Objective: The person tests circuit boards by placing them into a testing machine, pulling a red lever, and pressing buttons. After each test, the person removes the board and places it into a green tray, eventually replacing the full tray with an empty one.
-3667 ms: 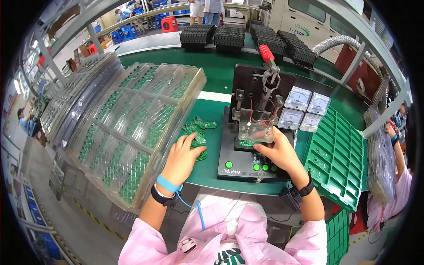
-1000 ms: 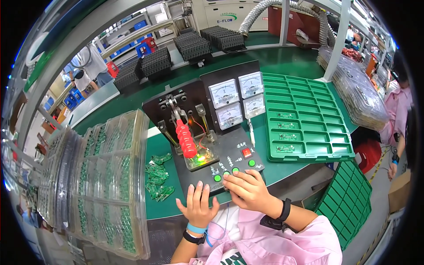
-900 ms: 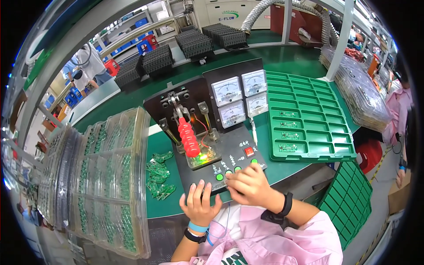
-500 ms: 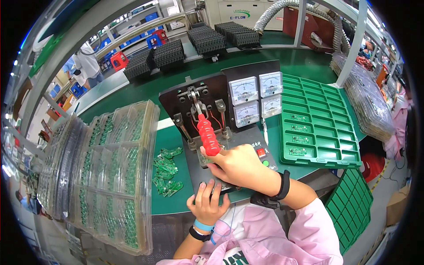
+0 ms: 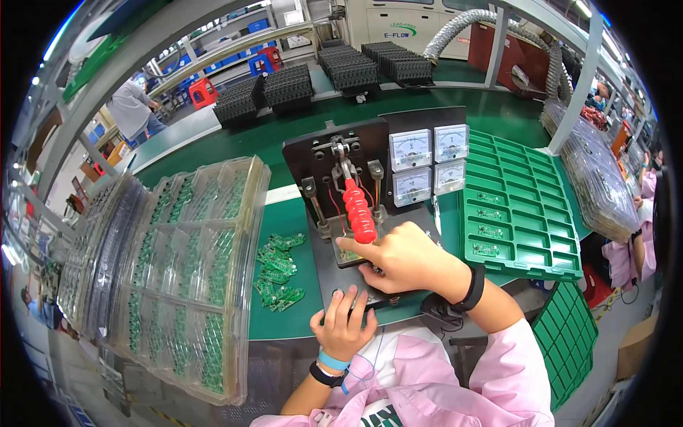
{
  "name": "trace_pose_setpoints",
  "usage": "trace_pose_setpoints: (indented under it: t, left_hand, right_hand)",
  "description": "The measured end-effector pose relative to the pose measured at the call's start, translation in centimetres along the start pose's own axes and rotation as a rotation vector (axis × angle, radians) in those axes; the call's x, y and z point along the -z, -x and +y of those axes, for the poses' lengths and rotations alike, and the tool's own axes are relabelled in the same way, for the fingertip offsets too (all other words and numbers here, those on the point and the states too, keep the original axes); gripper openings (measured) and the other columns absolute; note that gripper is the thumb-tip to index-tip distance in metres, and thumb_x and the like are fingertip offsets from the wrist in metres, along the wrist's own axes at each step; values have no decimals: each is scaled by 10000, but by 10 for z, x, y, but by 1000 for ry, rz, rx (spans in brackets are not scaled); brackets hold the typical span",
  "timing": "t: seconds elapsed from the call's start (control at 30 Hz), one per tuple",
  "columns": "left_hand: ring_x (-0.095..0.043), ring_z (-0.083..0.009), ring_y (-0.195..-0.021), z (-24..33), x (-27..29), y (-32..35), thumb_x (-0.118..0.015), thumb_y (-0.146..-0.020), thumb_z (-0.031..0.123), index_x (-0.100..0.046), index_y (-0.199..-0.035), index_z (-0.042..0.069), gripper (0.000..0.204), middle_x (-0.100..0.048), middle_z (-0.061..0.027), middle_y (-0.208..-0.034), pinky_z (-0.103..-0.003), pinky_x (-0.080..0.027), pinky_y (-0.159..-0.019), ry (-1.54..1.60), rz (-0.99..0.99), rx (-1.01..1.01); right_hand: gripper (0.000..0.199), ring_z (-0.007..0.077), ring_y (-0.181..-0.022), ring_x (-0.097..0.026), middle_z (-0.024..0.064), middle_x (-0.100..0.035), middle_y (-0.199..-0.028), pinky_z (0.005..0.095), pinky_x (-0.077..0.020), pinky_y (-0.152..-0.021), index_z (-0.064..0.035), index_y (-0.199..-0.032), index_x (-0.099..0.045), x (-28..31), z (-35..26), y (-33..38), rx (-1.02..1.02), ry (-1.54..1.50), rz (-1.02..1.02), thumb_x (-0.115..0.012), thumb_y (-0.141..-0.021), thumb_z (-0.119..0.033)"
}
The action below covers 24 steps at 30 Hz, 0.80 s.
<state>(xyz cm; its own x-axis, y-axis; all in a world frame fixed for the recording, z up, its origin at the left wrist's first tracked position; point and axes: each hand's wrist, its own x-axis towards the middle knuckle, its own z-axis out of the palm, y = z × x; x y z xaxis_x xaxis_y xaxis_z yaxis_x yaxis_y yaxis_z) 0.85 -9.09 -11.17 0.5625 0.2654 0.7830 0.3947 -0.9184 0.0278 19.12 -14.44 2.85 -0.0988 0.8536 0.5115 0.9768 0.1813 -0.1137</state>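
Observation:
A black test fixture (image 5: 326,260) with a toggle clamp stands in front of me. Its red ribbed handle (image 5: 359,211) points down toward me. Just below the handle's end, my right hand (image 5: 416,260) stretches its index finger over the clear plate (image 5: 350,257) of the fixture; the thumb is apart and the other fingers are mostly hidden. Whether the finger touches a board there I cannot tell. At the fixture's front edge rests my left hand (image 5: 344,326), fingers spread, holding nothing. Loose green circuit boards (image 5: 277,265) lie left of the fixture. Four-dial panel meters (image 5: 411,149) stand behind it.
Clear trays of boards (image 5: 192,274) are stacked at the left. A green compartment tray (image 5: 523,206) with several boards lies right; another green tray (image 5: 565,334) hangs lower. Black racks (image 5: 348,70) line the back. More clear trays (image 5: 594,178) stand far right.
The whole view has shifted, moving the fixture rightward in the picture. My right hand has shifted slightly and now covers the fixture's red switch and green button. My left hand stays at the front edge.

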Motion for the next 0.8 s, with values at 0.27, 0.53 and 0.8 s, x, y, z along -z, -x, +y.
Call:
trace_pose_setpoints:
  t: [0.27, 0.53, 0.8]
  left_hand:
    - [-520, -151, -1187, 1, 0, -2, -697, -758, 304, -676, -1150, 219, 402, -631, 38, -1235, -377, -304, -932, 5, 9, 14]
    - [-530, -196, -1198, 1, 4, -4, -700, -746, 260, -676, -1092, 151, 363, -632, -11, -1244, -395, -306, -942, 30, 21, 0]
    - [-643, -236, -1021, -38, 48, -28, -609, -851, 72, -690, -1024, 74, 191, -703, -63, -1065, -393, -419, -888, 502, -110, 238]
  right_hand:
    - [449, 226, -611, -678, 61, -690, -749, 375, -513, -505, -148, -1211, -621, -5, -4, -2, -108, -85, -49, -678, -769, -201]
    - [401, 280, -1266, -513, 121, -623, -1284, 401, -383, -1068, -127, -1273, -602, 53, 26, -81, 168, 165, 584, -609, -874, -164]
    - [166, 171, -883, -630, 104, -672, -944, 287, -473, -804, 51, -968, -623, 39, 31, -33, -376, -403, 568, -531, -908, -73]
